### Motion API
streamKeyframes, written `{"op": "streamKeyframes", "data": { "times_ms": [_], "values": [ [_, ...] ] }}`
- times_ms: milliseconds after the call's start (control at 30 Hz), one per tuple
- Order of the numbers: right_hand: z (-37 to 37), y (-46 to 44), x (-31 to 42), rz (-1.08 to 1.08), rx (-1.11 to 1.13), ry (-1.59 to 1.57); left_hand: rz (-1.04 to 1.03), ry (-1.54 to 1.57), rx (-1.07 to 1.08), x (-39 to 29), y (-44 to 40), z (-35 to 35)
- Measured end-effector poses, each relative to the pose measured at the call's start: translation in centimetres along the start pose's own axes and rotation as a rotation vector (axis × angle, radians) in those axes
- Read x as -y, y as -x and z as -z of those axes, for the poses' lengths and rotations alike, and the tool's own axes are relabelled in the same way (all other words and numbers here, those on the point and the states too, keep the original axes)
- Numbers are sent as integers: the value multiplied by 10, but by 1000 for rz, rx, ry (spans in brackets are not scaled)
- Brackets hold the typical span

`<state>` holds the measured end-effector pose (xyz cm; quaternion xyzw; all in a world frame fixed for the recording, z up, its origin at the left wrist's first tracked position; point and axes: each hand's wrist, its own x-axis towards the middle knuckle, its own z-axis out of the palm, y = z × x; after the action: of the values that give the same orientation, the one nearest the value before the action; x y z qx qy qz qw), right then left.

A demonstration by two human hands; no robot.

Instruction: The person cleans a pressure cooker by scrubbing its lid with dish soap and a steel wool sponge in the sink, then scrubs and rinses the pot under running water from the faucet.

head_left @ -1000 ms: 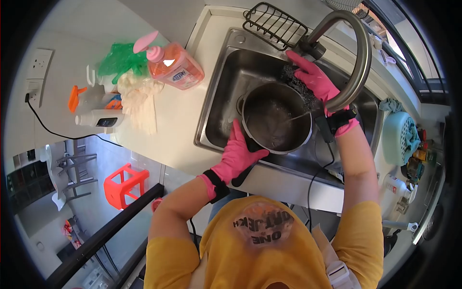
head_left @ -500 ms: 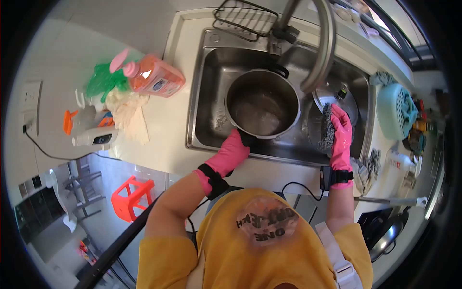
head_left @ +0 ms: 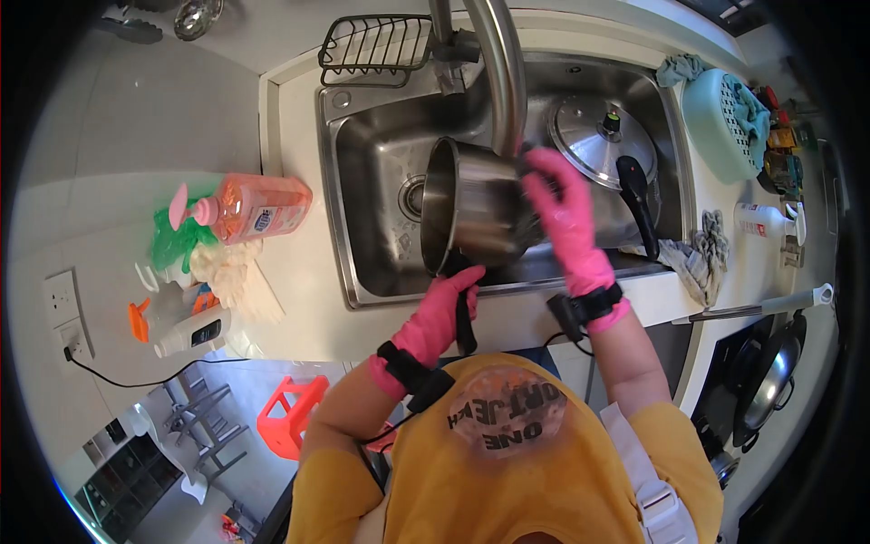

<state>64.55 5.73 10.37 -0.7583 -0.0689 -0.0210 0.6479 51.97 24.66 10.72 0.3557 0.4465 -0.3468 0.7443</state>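
A steel pot [head_left: 485, 195] lies tipped onto its side in the sink [head_left: 367, 163], its mouth facing left. My left hand [head_left: 428, 325], in a pink rubber glove, is closed round the pot's black handle [head_left: 464, 319] at the sink's front edge. My right hand [head_left: 573, 222], also gloved in pink and blurred by motion, is at the pot's base with a grey scouring pad [head_left: 527, 216] held against it. Behind that hand, a steel pot lid [head_left: 584, 136] with a black knob rests in the right part of the sink. A curved faucet [head_left: 503, 82] rises over the pot.
A pink soap bottle [head_left: 263, 210] stands left of the sink, near pale gloves [head_left: 231, 281]. A wire rack [head_left: 376, 50] sits at the back. To the right are a mint basket [head_left: 720, 127], a grey rag [head_left: 707, 263] and a white spray bottle [head_left: 761, 220].
The pot has gone from upright to tipped on its side, its base turned right. My right hand has moved left with the scouring pad to the pot's base. The view has shifted.
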Motion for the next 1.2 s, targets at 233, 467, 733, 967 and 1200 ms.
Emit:
{"op": "streamKeyframes", "data": {
  "times_ms": [233, 467, 733, 967, 1200],
  "values": [
    [-34, -28, -31, -83, 150, 414, 10, 33, -14, 21, -1, 25],
    [-47, 21, -19, 359, 483, 588, 57, 67, -3, 15, -8, 31],
    [-47, -53, -72, 76, 322, 571, 66, 85, 3, 6, -2, 28],
    [-70, -29, -47, 92, 529, 337, 68, 199, -20, 9, -11, 31],
    [-80, 20, -23, 471, 775, 636, 12, 252, -38, 16, -12, 36]
  ]
}}
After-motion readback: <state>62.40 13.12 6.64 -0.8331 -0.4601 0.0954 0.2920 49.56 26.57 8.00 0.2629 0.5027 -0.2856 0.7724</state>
